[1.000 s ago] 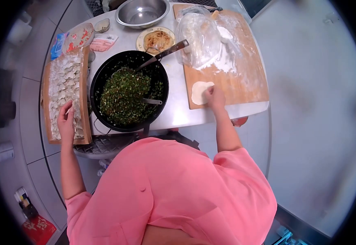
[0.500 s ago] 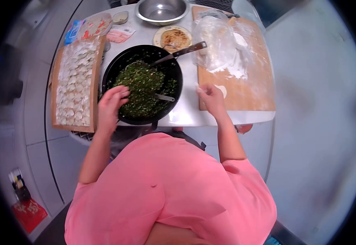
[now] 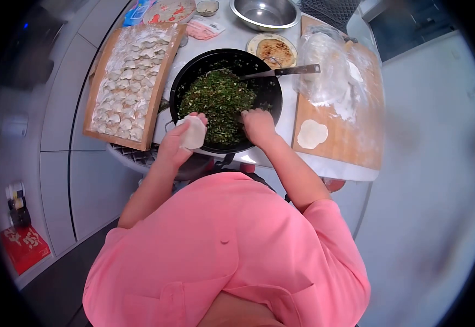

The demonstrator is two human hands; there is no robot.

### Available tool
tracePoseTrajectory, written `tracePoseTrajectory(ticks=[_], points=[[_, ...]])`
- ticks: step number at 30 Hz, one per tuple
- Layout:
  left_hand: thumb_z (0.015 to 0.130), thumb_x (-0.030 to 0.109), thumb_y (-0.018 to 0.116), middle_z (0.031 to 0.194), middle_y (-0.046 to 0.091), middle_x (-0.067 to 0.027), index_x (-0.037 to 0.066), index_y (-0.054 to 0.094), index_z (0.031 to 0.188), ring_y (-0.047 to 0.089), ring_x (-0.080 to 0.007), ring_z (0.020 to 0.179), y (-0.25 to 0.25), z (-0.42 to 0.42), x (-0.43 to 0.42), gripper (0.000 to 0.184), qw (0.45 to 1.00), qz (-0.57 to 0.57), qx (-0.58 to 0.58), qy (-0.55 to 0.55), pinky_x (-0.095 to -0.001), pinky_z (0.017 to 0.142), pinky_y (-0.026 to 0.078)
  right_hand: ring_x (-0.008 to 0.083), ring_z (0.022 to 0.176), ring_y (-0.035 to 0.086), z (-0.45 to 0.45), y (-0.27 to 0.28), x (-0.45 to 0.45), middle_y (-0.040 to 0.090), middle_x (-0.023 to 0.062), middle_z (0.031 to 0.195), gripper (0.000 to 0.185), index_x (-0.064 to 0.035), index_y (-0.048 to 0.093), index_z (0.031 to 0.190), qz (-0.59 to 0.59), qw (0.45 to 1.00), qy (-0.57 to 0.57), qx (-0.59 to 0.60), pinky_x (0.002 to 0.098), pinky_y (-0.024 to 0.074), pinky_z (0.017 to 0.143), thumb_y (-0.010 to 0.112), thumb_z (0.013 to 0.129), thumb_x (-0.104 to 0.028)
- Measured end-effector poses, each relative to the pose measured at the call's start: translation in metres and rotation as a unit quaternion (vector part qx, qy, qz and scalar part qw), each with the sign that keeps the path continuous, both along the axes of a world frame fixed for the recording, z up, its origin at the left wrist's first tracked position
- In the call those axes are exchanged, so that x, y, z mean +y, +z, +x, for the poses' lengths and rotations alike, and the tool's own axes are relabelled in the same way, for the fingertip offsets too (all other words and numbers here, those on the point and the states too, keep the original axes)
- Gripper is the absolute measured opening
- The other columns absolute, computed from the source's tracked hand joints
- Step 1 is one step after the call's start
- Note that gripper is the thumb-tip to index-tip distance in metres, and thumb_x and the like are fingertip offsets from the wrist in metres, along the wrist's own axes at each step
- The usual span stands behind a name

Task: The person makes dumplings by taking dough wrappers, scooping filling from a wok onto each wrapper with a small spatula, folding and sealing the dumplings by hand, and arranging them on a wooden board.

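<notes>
On the fingers and palm of my left hand [image 3: 178, 143] lies a round white dumpling wrapper [image 3: 193, 132], held over the near-left rim of a black pan [image 3: 273, 90]. Chopped green filling [image 3: 215, 101] is heaped inside the pan. My right hand [image 3: 259, 127] reaches over the pan's right side, fingers closed at the edge of the filling. It covers the spot of the small metal spoon, whose handle is hidden in the grip. A larger utensil with a dark handle [image 3: 300, 70] leans across the pan's far-right rim.
To the left, a wooden board [image 3: 153, 117] carries rows of floured dumplings [image 3: 131, 82]. A cutting board [image 3: 352, 147] at right holds another wrapper [image 3: 313, 134], flour and a plastic bag [image 3: 319, 71]. Behind the pan are a plate with a browned flatbread [image 3: 274, 52] and a steel bowl [image 3: 265, 13].
My right hand has moved left from the cutting board's edge into the pan. A wrapper now lies in my left hand. The camera view has shifted, so the table appears further right.
</notes>
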State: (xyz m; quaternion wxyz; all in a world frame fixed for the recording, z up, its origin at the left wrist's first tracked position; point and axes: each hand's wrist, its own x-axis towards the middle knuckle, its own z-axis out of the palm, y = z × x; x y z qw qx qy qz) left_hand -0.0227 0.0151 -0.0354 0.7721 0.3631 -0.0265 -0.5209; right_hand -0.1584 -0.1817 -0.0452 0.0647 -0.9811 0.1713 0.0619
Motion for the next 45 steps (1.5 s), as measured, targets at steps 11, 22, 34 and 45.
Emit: tracePoseTrajectory(ticks=[11,22,34,45], points=[[0.093,0.011,0.036,0.121,0.049,-0.0205,-0.008,0.036,0.124,0.049,-0.0315,0.114,0.019,0.021,0.036,0.037,0.971,0.021,0.199,0.132,-0.0402,0.098,0.040,0.0282,0.082,0.065,0.011,0.032,-0.013,0.066,0.0173,0.084,0.016,-0.0032,0.067,0.076,0.032,0.988,-0.072,0.133,0.0369,0.0518,0.068,0.054,0.073,-0.012],[0.092,0.012,0.041,0.119,0.052,-0.0153,-0.005,0.041,0.123,0.052,-0.0263,0.110,0.009,0.020,0.033,0.035,0.986,0.084,0.004,0.146,-0.0376,0.096,0.041,0.0146,0.060,0.053,0.021,-0.015,-0.004,0.060,0.0066,0.068,0.019,-0.0025,0.067,0.088,0.495,0.846,-0.195,0.033,0.0277,0.0415,0.057,0.057,0.079,-0.016],[0.094,0.019,0.036,0.113,0.053,-0.0142,0.001,0.047,0.116,0.053,-0.0283,0.105,-0.003,0.008,-0.025,0.030,0.989,0.058,-0.113,0.079,-0.0441,0.091,0.042,0.0163,0.059,0.054,0.019,0.052,0.024,0.058,0.0044,0.067,0.017,-0.0070,0.066,0.094,0.381,0.891,-0.134,-0.209,0.0293,0.0429,0.053,0.056,0.081,-0.012],[0.094,0.021,0.032,0.109,0.054,-0.0158,0.000,0.048,0.111,0.053,-0.0295,0.102,0.032,0.022,-0.046,0.031,0.973,0.058,-0.216,0.049,-0.0442,0.091,0.041,0.0250,0.079,0.052,-0.003,0.068,0.056,0.046,0.0086,0.086,0.057,-0.0162,0.052,0.123,0.052,0.975,0.015,-0.217,0.0354,0.0474,0.056,0.053,0.068,0.000]])
